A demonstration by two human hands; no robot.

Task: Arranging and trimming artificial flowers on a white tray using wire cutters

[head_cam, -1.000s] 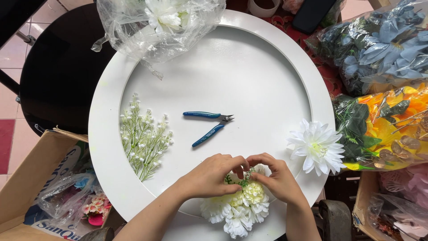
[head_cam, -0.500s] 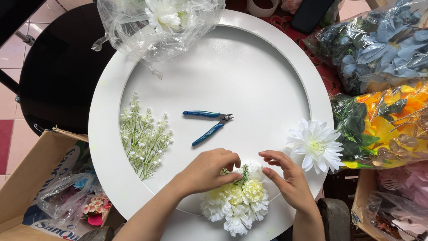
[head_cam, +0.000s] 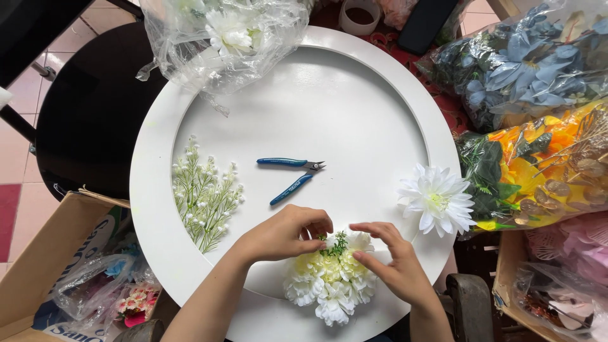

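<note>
Both hands low on the round white tray (head_cam: 158, 190), close together w/ a small green sprig (head_cam: 334, 244) between them. Left hand (head_cam: 285, 233) curled, fingertips at the sprig's left side; can't tell if it actually pinches it. Right hand (head_cam: 396, 263) flatter, fingers extended, index tip resting on the flower cluster (head_cam: 329, 285) just right of the sprig, not clamped on anything. Hands apart, not touching each other.

Cluster = white + pale yellow fabric blooms, lying on the tray's near rim, directly under/below both hands; sprig sticks up from its top edge.

Just beyond left hand: blue-handled cutters (head_cam: 292, 174), handles splayed, lying flat on tray, untouched. Left of left hand: spray of tiny white buds on green stems (head_cam: 204, 196), near but apart. Right of right hand: single big white flower (head_cam: 437, 199) w/ yellowish centre, on tray's right rim, near but clear of fingers.

Far side of tray from hands: clear plastic bag (head_cam: 221, 35) w/ white blooms, overlapping rim. Further right of right hand, off tray: bag of blue flowers (head_cam: 519, 63), bag of orange/yellow flowers + green leaves (head_cam: 544, 168). Left of left forearm, lower: cardboard box (head_cam: 44, 259) w/ plastic and small pink flowers inside. Worktop under the tray mostly hidden.
</note>
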